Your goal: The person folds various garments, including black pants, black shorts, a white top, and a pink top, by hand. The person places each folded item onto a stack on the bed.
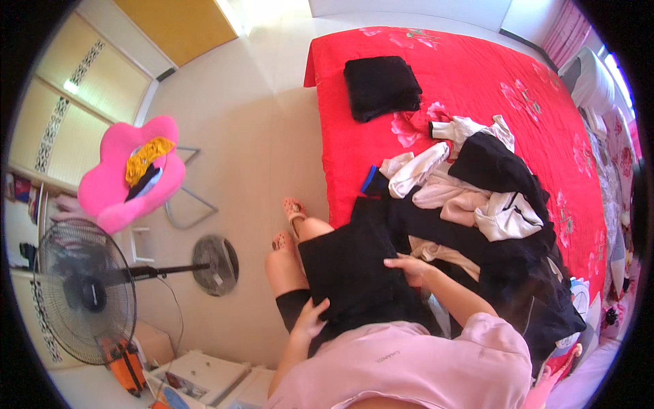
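A folded black garment [352, 260] lies spread over my lap and thighs. My left hand [310, 318] grips its near left edge, thumb on top. At its right edge my right hand [413, 269] holds the cloth, also with the thumb on top; the fingers beneath are hidden. Right of my lap, a loose heap of black clothes [434, 220] lies on the bed, with crumpled white and pale pink clothes [460, 197] among them. Farther off on the bed sits a neat stack of folded black clothes [382, 87].
The bed has a red floral cover [470, 76]. On the left stands a pedestal fan [84, 291], its round base [214, 266] on the tiled floor. A pink flower-shaped chair [110, 179] holds yellow and dark cloth. White drawers [204, 376] stand at the lower left.
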A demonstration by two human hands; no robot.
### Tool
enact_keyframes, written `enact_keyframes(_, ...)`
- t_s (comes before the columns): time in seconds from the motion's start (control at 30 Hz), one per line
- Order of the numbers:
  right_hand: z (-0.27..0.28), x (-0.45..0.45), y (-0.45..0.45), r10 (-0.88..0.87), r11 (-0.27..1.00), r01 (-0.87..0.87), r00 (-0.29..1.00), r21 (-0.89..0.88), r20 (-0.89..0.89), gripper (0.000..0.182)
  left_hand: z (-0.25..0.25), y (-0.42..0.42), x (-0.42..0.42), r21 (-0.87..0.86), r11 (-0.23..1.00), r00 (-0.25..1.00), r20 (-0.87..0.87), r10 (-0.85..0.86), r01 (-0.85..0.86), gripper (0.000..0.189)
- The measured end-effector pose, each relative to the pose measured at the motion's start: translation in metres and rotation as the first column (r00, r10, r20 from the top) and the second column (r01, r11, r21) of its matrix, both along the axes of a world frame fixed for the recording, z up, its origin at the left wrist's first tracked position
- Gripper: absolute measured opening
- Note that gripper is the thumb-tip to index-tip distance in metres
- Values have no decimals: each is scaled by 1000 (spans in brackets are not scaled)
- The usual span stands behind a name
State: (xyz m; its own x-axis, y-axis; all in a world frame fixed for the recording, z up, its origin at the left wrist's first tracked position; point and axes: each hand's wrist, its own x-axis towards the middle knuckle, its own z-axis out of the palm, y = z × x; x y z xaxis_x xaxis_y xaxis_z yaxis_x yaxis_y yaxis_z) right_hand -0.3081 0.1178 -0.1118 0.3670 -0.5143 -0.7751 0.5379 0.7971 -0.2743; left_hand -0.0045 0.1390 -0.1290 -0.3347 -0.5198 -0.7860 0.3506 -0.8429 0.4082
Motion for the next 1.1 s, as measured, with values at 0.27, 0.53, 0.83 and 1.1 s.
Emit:
enact_keyframes(0.27,21,0,-17,-61,998,63,995,-26,73,54,75,-33,-18,-48,997,966,257,-39,53,52)
enact_keyframes(0.53,116,-33,-113,-404,891,351,902,-289,-151,51,75,-173,-37,-257,957,985,-142,98,-132,52)
enact_keyframes(0.83,238,-122,-224,-186,107,-994,-24,4,-982,53,201,-238,-172,-170,-154,228,651,724,973,93)
enact_keyframes(1.1,268,-114,-286,159,-371,-925,-153,85,-975,42,225,-285,-247,-446,-164,450,893,-14,880,68)
